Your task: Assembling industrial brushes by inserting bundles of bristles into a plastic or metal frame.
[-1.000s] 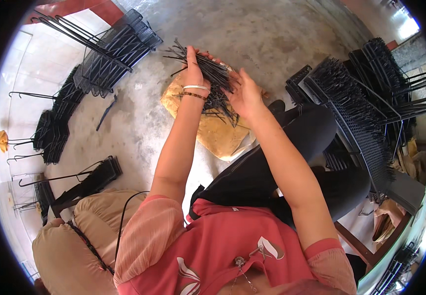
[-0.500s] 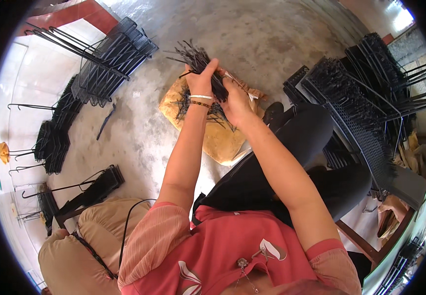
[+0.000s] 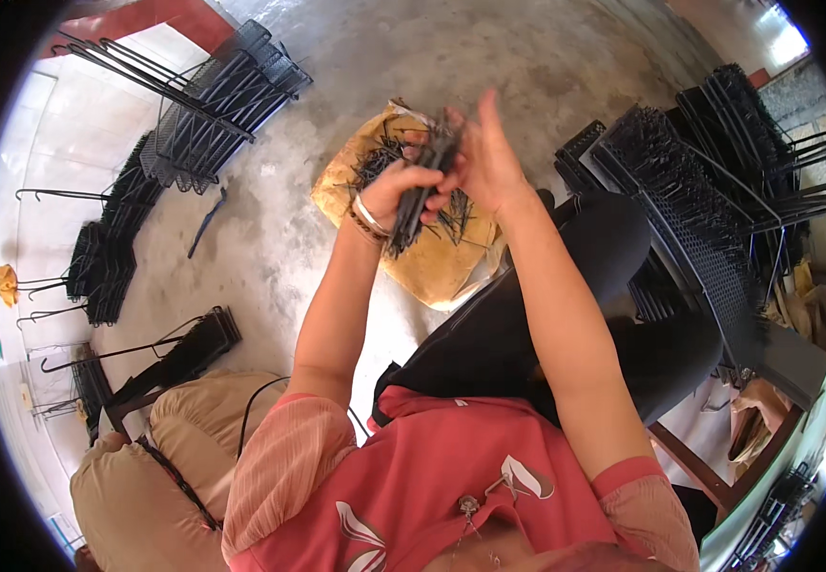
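My left hand (image 3: 396,194) is closed around a bundle of thin black strips (image 3: 406,225), its lower end pointing down toward my wrist. Beside the bundle's upper end, my right hand (image 3: 491,164) is open, palm facing the strips and thumb raised. Motion blurs the fingers of that hand, and whether they touch the bundle is hard to tell. Below both hands lies a yellowish-brown sack (image 3: 423,276) on the floor, with more loose black strips (image 3: 375,164) scattered on it.
Stacked black mesh racks with long hooked rods (image 3: 213,119) stand along the left wall. More black racks (image 3: 690,224) lean at the right, close to my knee. A dark strip (image 3: 206,224) lies on the floor. Bulky beige fabric (image 3: 146,496) is at lower left.
The bundle has tipped over and come lower, from upright in both hands to slanting in my left hand. My right hand has let go and opened, moving right and up.
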Motion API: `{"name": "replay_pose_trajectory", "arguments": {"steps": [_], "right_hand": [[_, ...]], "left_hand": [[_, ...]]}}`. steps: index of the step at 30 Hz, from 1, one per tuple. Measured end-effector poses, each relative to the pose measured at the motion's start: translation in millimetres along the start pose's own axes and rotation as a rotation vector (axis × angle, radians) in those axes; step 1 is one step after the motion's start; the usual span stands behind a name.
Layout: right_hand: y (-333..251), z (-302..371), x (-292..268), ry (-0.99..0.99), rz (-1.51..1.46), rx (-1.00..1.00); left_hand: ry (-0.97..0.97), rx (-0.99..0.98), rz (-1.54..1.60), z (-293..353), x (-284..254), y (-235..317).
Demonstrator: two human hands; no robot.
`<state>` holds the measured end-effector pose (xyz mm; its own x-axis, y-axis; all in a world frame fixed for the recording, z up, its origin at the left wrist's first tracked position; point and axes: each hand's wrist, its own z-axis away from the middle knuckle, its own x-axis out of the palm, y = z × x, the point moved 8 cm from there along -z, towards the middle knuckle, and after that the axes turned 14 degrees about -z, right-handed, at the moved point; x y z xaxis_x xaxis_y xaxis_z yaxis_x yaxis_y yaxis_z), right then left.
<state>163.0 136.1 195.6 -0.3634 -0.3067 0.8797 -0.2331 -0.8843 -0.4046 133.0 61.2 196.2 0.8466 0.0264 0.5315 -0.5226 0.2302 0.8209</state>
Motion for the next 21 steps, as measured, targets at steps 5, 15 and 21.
{"name": "replay_pose_trajectory", "arguments": {"steps": [5,15,21], "right_hand": [[-4,9,11,-0.178,0.356,-0.088],[8,22,12,-0.171,0.291,0.122],[2,26,11,-0.15,0.241,0.084]], "left_hand": [[-0.045,-0.016,-0.123,1,18,-12],[-0.003,-0.217,-0.256,8,25,-47],[-0.071,-0.192,-0.2,11,34,-45]]}}
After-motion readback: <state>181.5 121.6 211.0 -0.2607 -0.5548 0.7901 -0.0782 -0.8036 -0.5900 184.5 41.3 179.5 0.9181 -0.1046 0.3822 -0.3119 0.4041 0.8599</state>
